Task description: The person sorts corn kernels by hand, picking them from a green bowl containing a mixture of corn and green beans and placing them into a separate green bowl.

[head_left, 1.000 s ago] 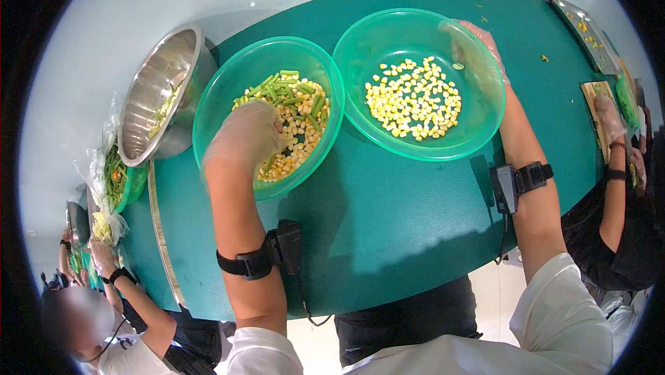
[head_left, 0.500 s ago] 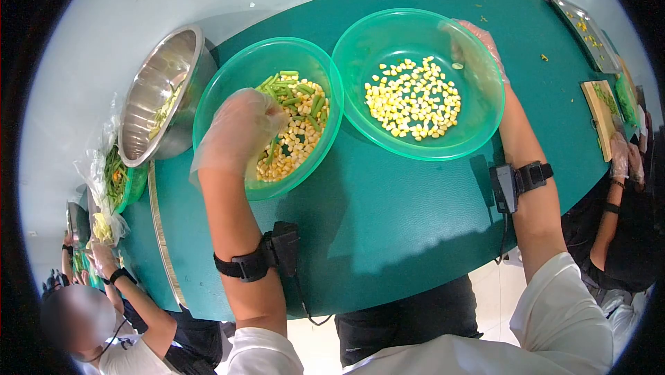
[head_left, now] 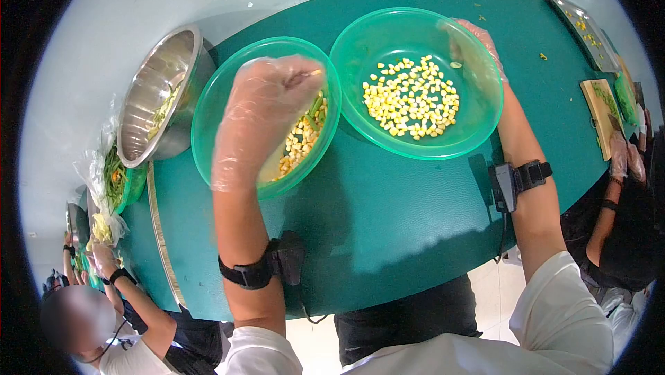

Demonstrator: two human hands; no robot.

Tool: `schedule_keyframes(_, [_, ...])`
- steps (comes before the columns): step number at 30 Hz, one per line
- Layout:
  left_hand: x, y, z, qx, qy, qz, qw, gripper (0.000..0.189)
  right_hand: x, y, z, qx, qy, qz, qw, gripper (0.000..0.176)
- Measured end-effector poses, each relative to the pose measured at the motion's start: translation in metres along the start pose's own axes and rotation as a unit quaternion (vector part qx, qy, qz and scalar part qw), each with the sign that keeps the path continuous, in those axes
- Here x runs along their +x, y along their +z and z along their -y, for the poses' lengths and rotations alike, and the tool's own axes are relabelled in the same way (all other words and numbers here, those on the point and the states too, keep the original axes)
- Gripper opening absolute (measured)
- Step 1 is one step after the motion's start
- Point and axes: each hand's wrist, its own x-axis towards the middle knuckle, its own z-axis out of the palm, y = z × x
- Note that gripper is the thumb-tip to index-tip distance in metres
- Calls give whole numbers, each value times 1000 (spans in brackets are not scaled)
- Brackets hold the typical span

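Observation:
My left hand (head_left: 267, 112), in a clear plastic glove, is raised over the left green bowl (head_left: 208, 108). Its fingers are pinched together on a corn kernel (head_left: 316, 72). Below it the bowl holds corn kernels (head_left: 299, 145) and cut green pieces (head_left: 315, 113), partly hidden by the hand. My right hand (head_left: 481, 44), also gloved, grips the far right rim of the right green bowl (head_left: 346, 108), with its thumb inside. Loose yellow corn kernels (head_left: 412, 98) lie on that bowl's bottom.
A steel bowl (head_left: 138, 91) leans at the left, near a plastic bag (head_left: 93, 174) and greens. A co-worker (head_left: 149, 319) sits at lower left. At right are a steel tray (head_left: 585, 32), a cutting board (head_left: 601, 115) and another person's gloved hands (head_left: 627, 157).
My left hand has risen from the contents of the left bowl and moved up and right, with a kernel now showing at its fingertips. My right hand stays on the rim.

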Motion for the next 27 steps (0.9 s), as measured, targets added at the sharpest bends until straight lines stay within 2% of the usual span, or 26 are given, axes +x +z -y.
schedule_keyframes(3, [1,17,-14,34,86,-41,995,20,1,0,-1,-2,1,-1,1000,22])
schedule_keyframes(7, [0,25,-19,80,92,-56,991,20,1,0,-2,20,4,-7,1000,22])
schedule_keyframes(10, [1,22,-15,65,71,-39,995,20,1,1,-1,27,12,-13,999,21])
schedule_keyframes(27, [-1,27,-1,81,149,-30,985,19,0,0,2,6,22,-6,1000,24])
